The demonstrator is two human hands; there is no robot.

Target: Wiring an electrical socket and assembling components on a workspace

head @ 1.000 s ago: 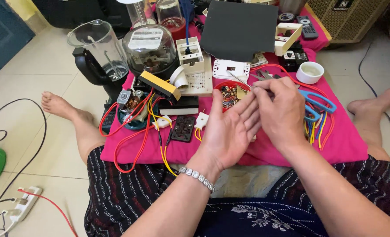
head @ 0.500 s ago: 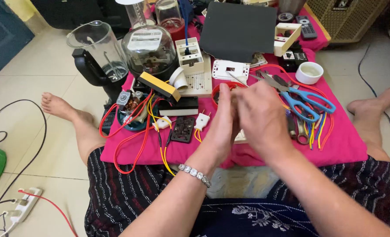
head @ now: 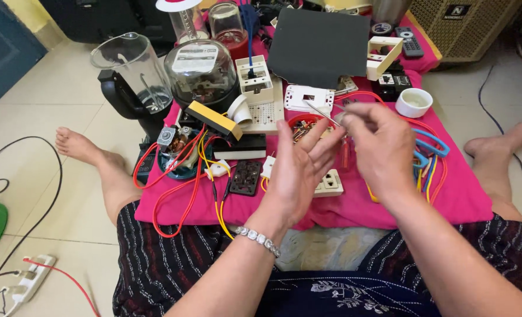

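My left hand (head: 299,173) is held up over the pink cloth (head: 466,199), palm open, fingers spread, holding nothing. Just to its right, my right hand (head: 378,149) pinches a thin metal tool (head: 318,111) whose tip points up-left over a red bowl of small parts (head: 299,124). Both hands hover a little apart above a white socket (head: 331,183). A red-handled tool (head: 346,155) lies on the cloth between the two hands. A beaded bracelet (head: 258,239) circles my left wrist.
On the cloth lie a black socket plate (head: 246,176), white switch plate (head: 309,97), glass-domed meter (head: 202,67), blender jug (head: 134,73), black sheet (head: 319,44), small white bowl (head: 413,101), blue scissors (head: 431,147) and red and yellow wires (head: 181,188). A power strip (head: 29,282) lies on the floor.
My hands were pressed close together over the cloth; they have drawn apart. The left hand has opened and the right has lifted with the thin tool showing.
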